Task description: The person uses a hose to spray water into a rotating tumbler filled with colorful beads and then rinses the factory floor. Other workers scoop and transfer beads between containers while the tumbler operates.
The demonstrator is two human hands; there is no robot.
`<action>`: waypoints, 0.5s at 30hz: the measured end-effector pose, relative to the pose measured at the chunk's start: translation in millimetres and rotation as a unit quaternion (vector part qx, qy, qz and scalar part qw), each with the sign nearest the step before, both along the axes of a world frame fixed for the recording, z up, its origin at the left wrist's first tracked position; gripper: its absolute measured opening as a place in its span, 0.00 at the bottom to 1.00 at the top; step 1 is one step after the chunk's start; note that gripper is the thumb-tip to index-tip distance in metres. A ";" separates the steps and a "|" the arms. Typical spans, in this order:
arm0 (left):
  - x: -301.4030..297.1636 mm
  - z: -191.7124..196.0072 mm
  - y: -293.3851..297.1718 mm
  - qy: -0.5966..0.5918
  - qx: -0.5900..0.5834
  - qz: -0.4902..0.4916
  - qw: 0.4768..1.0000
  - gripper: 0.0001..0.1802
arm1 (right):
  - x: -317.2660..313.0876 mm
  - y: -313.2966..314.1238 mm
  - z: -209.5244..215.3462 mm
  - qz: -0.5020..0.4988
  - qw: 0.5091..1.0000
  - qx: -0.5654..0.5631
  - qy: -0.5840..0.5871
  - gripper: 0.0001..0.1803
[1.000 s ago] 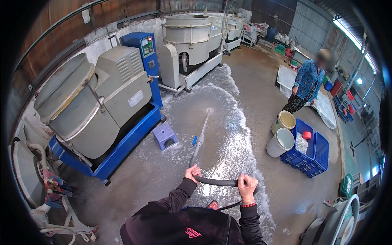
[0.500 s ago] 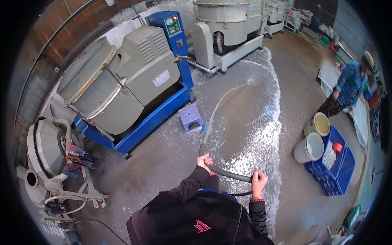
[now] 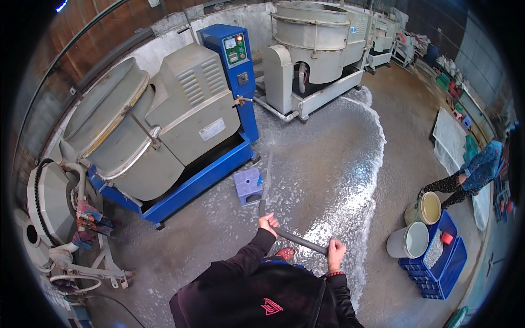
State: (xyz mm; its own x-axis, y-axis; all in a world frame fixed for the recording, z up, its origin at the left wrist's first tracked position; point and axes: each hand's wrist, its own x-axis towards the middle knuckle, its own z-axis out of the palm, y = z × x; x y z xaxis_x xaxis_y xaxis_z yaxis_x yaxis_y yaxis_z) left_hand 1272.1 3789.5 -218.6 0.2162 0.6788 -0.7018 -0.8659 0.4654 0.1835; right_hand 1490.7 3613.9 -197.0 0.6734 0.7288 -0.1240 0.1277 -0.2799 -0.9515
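A grey hose (image 3: 299, 239) runs across in front of me, gripped in both hands. My left hand (image 3: 268, 221) is closed round it where it bends forward. My right hand (image 3: 336, 254) is closed round it farther back, at my right side. From the hose's front end, water shoots ahead onto the wet floor near the blue machine base and splashes there. Beside the hose end stands a small purple stool (image 3: 248, 186) with a blue piece at its edge. Foamy water (image 3: 358, 216) spreads over the floor to the right.
At the left stands a large grey tub machine (image 3: 180, 109) on a blue frame, with a blue control cabinet (image 3: 229, 71). Another tub machine (image 3: 311, 44) stands behind. Right are two buckets (image 3: 410, 240), blue crates (image 3: 432, 273) and a person (image 3: 481, 169) bending over.
The hose end and its water jet have swung left, from the open floor toward the blue machine base. The person at the right has moved and now bends lower.
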 end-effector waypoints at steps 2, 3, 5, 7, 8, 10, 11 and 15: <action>11.1 3.6 26.2 0.016 -0.014 -0.016 1.000 0.14 | 11.4 19.8 4.5 0.034 0.999 -0.040 -0.009 0.17; 16.1 5.3 38.6 0.018 -0.020 -0.044 0.999 0.14 | 18.0 29.5 6.8 0.071 0.995 -0.064 -0.041 0.16; 22.0 8.2 61.1 0.053 -0.034 -0.091 0.994 0.14 | 28.2 46.5 12.2 0.158 0.975 -0.124 -0.092 0.13; 21.3 11.6 72.6 0.043 -0.032 -0.129 0.990 0.15 | 33.4 68.1 19.1 0.260 0.946 -0.166 -0.096 0.10; 19.8 14.2 78.4 0.056 -0.032 -0.143 0.988 0.15 | 33.3 82.7 23.5 0.279 0.931 -0.202 -0.118 0.10; 13.0 20.6 82.0 0.053 -0.033 -0.203 0.977 0.14 | 29.0 125.0 31.9 0.266 0.924 -0.156 -0.226 0.15; 8.5 25.1 84.3 0.056 -0.030 -0.234 0.970 0.14 | 24.1 151.4 35.2 0.268 0.932 -0.094 -0.225 0.17; -7.8 51.1 78.6 0.069 -0.011 -0.353 0.933 0.12 | -7.6 250.4 29.0 0.327 0.905 0.020 -0.272 0.24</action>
